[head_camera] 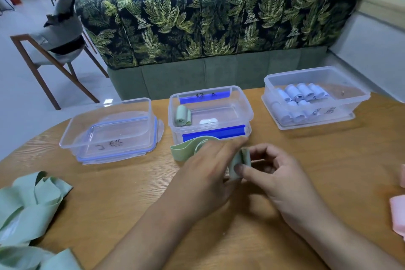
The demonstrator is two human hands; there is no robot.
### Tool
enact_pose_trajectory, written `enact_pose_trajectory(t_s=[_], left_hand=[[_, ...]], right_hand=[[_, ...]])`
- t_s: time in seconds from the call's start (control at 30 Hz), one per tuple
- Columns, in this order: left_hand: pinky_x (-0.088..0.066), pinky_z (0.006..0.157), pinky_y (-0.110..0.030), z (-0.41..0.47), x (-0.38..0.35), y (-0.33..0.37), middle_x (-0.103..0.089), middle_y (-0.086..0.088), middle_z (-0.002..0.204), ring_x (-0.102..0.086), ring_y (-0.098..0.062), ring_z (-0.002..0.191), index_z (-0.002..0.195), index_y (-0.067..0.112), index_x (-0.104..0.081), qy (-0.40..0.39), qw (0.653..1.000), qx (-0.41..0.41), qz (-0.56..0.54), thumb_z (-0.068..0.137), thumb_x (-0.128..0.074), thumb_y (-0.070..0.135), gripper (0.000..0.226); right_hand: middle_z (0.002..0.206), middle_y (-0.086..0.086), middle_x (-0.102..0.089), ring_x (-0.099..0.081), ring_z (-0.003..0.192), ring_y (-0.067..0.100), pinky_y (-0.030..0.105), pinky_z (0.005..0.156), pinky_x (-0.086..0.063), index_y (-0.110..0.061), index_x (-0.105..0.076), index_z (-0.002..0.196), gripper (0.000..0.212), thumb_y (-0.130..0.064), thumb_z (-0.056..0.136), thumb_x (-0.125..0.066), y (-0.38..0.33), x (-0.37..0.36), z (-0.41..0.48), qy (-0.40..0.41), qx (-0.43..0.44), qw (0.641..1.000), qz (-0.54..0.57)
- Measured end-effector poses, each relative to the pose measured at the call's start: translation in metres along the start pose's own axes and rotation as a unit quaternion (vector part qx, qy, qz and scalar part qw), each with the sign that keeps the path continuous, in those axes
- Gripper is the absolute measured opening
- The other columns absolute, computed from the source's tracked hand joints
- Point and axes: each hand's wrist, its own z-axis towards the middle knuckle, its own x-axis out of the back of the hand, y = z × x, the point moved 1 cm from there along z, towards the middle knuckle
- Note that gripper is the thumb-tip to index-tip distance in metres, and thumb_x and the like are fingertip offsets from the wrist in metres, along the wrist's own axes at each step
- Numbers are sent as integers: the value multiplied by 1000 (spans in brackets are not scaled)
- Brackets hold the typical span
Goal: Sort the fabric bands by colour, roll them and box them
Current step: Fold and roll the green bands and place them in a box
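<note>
Room: a sofa (pixel 219 24) in dark fabric with a green leaf print stands behind the bench, and a grey chair (pixel 59 35) on wooden legs stands on the pale floor to the left.
Bench (pixel 328 160): a round-edged wooden top with the grain showing.
Left box (pixel 70 129): clear plastic, nothing inside that can be made out, standing on a blue-sealed lid (pixel 118 158); the dark handwriting on its front wall is unreadable.
Middle box (pixel 246 105): clear with blue clips (pixel 213 132), at the centre of the row. One green roll (pixel 183 115) lies at its left end, and a small white thing (pixel 208 121), too blurred to name, lies near the middle.
Right box (pixel 350 103): clear, well apart from the middle one, with pale blue rolls (pixel 300 96) packed side by side in its left half.
Green band (pixel 188 149): on the bench just in front of the middle box. Its loose loop lies flat to the left, and its rolled end (pixel 242 159) stands between the two hands.
Left hand (pixel 208 173): the fingers are stretched out and motion-blurred, lying against the left side of the rolled end. The thumb is hidden, so whether it grips cannot be told.
Right hand (pixel 274 173): the thumb and curled fingers pinch the rolled end from the right. The hands are close together, with only the roll between them.
Green pile (pixel 28 204): loose green bands heaped at the near left edge of the bench.
Pink bands (pixel 397 215): a few lie at the right edge, cut off by the frame.
</note>
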Motion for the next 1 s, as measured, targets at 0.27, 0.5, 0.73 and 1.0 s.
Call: enact_pose_trajectory(t_s=[0.27, 0.5, 0.73, 1.0], left_hand=[[-54, 94, -26, 4, 14, -5, -65, 8, 124, -65, -11, 113, 132, 15, -64, 90, 986, 29, -137, 80, -86, 7, 57], [-47, 98, -20, 11, 26, -24, -64, 6, 128, -61, -13, 119, 133, 14, -63, 108, 993, 25, -39, 86, -81, 13, 51], [-35, 107, -12, -1, 42, -75, -58, 10, 138, -53, -8, 128, 142, 23, -55, 172, 973, 153, -22, 92, -65, 1, 56], [-28, 101, 0, -4, 28, -91, -66, 0, 125, -56, -16, 119, 128, 14, -64, 161, 972, 171, 0, 82, -57, -9, 51]], right_hand=[[107, 21, -76, -74, 100, 32, 42, 94, -62, -4, -77, 107, 29, -9, 79, -84, -21, -3, 9, -56, -68, 981, 174], [93, 5, -78, -69, 82, 15, 37, 82, -56, -18, -78, 96, 18, -21, 83, -90, -51, -19, 38, -78, -7, 993, -86], [75, 7, -67, -62, 66, 13, 27, 73, -61, 2, -75, 99, 28, -17, 83, -88, -78, -53, 138, -52, -57, 976, -204], [73, 10, -70, -69, 61, 20, 44, 85, -65, 1, -74, 101, 33, -22, 81, -87, -45, -89, 202, -59, -164, 927, -332]])
